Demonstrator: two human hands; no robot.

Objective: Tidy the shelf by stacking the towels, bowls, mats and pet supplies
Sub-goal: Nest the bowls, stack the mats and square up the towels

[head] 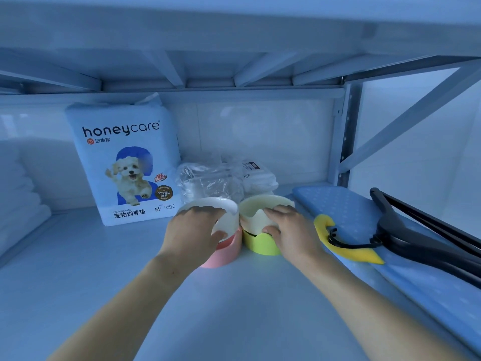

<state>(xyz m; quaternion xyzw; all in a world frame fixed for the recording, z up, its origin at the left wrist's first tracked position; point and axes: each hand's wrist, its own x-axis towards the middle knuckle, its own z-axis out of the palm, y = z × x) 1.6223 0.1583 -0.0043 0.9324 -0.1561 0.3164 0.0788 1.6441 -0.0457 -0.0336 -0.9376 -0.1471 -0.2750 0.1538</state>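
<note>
Your two bare forearms come in from the bottom edge of the frame and meet at its centre. Your left hand (192, 230) is curled over the near rim of a round pet bowl with a white insert on a pink plastic base (227, 252), fingers hooked over the rim and thumb pressed on the white outer wall. Your right hand (289, 227) grips a round pet bowl with a cream insert on a lime-green base (260, 246) the same way. Both bowls stand on the pale shelf board (104, 282), touching side by side.

Bare board stretches across the lower left and centre. Just behind the bowls lies a crinkled bundle in clear plastic wrap (208, 178). Left of it, a white pack of honeycare training pads with a dog picture (125, 162) stands upright near the back panel. Along the right side a blue dotted mat (346, 204) lies flat, carrying a yellow wedge-shaped piece (322, 225) on a black wire loop and a black long-handled tool (416, 230). The underside of the upper shelf (234, 35) spans the top of the frame.

Your hands cover the near rims and much of each bowl's inside. The mat and the tool's handles run out at the right edge. A stack of folded white towels (18, 194) at far left is cut off and blurred. You cannot tell what the wrapped bundle holds.
</note>
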